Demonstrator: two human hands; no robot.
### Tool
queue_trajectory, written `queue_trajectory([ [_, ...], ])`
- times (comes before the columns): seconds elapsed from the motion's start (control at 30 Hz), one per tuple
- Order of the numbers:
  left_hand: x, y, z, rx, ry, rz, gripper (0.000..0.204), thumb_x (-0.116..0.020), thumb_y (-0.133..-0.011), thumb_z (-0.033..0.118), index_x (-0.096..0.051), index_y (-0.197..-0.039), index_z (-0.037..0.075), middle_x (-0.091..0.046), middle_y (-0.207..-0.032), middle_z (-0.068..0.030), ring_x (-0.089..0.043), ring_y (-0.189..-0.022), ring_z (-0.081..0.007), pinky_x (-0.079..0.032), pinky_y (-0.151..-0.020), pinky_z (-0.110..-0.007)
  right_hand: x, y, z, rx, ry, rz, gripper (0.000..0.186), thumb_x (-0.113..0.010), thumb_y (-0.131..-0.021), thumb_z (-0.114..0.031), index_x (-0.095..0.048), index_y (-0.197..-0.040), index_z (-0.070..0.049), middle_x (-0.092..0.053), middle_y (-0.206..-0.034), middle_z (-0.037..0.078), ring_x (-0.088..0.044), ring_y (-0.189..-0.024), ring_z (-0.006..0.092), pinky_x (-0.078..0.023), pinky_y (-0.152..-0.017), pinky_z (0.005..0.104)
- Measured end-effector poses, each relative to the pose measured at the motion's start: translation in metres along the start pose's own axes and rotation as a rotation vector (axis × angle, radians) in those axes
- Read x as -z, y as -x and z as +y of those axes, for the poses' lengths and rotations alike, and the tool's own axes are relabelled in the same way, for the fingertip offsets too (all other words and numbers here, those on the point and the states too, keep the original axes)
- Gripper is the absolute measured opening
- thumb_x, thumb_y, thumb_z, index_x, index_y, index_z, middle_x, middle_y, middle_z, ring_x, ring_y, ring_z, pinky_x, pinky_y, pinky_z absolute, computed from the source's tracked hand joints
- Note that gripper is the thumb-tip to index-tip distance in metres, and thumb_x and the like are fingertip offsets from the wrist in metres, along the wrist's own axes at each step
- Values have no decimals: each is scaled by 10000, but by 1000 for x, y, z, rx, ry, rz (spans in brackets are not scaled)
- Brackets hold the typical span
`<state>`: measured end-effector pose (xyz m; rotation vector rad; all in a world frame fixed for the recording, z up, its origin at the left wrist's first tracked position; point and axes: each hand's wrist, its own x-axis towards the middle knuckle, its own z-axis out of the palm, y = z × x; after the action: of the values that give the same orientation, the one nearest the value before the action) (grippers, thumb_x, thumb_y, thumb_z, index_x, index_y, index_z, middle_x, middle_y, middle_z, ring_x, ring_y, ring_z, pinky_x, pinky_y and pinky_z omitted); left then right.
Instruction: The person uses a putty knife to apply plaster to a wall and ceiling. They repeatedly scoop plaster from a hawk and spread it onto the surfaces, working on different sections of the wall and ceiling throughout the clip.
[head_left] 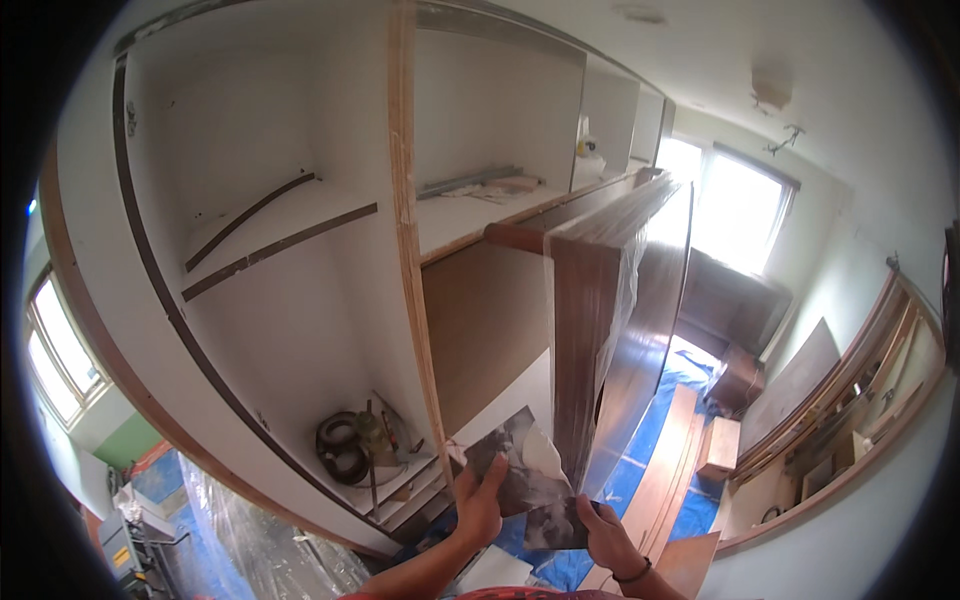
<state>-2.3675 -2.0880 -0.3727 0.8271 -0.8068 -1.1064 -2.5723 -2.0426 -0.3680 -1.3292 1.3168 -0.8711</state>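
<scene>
grey sheets point(525, 480), perhaps torn, in both hands point(480, 508)

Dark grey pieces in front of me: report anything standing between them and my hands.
Nothing visible does: the left hand holds the larger piece and the right hand the smaller piece, each with its thumb directly on the surface. The undersides are hidden.

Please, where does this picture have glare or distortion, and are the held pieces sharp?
Head view: the far window is washed out to white; head view: the plastic-wrapped panel catches glare; head view: the cabinet has edges bowing toward the dark rim; head view: the larger piece in the left hand and the smaller piece in the right hand look slightly soft.
</scene>
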Motion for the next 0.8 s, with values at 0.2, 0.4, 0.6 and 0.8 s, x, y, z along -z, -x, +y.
queue_trajectory([
  [0.2, 20, 3, 26, -869, -450, -805, 483, -624, -890, -1, -613, -1356, 122, -586, -1353, -126, -561, -1280, -277, -436, -1091, -467, -37, -15, -4, -15, -820, 12, 453, -429, -1081, -388, -577, -1285, -12, -687, -1193, 131, -690, -1053, 273, -560, -925, 381],
  [0.4, 64, -14, 30, -672, -714, -990, 626, -637, -834, -53, -595, -1408, 193, -482, -1486, -80, -438, -1418, -300, -347, -1196, -471, -48, -19, 10, -86, -1020, 146, 397, -465, -1070, -355, -584, -1281, -40, -690, -1196, 118, -683, -1074, 254, -553, -949, 396],
  [0.6, 124, -48, 30, -30, -524, -653, 416, -661, -931, 31, -599, -1339, 85, -666, -1230, -64, -636, -1141, -232, -493, -1004, -363, -55, -32, 9, -108, -1167, 177, 393, -516, -1054, -333, -571, -1313, -42, -679, -1239, 110, -675, -1124, 277, -536, -991, 436],
  [0.8, 142, -59, -8, 830, 146, -752, 424, -735, -952, 173, -579, -1293, -26, -685, -1148, -38, -639, -1033, -121, -490, -925, -252, -91, -43, 3, -374, -1120, -22, 432, -537, -1044, -326, -544, -1355, -26, -669, -1252, 133, -668, -1136, 284, -516, -1023, 474],
])
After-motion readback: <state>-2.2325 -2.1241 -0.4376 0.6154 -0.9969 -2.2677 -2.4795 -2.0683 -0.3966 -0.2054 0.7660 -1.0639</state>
